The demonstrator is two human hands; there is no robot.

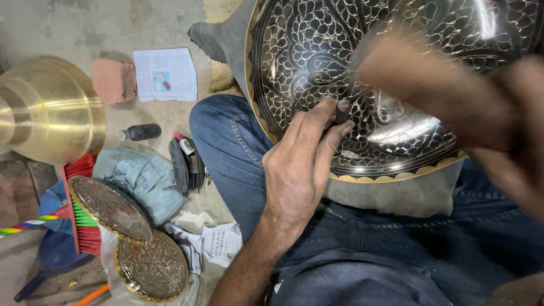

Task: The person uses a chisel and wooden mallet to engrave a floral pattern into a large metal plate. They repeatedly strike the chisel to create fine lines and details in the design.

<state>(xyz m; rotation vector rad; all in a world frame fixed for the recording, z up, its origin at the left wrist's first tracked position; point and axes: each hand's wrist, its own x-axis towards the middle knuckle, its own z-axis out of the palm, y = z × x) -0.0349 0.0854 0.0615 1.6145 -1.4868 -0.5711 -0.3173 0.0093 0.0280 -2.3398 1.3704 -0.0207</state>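
A large black metal bowl (317, 51) with engraved brass leaf patterns rests on my lap, its inside facing me. My left hand (300, 164) pinches a short dark chisel (342, 111) with its tip set against the bowl's inner wall. My right hand (510, 136) is blurred at the right edge and grips a wooden mallet (419, 79), which is smeared across the bowl just above the chisel.
On the floor to the left stand a polished brass vessel (48, 107), two engraved round plates (110, 207), a red-bristled brush (85, 215), a small dark bottle (140, 132), a reddish brick piece (113, 81) and loose papers (165, 73). A grey cloth (396, 195) pads the bowl.
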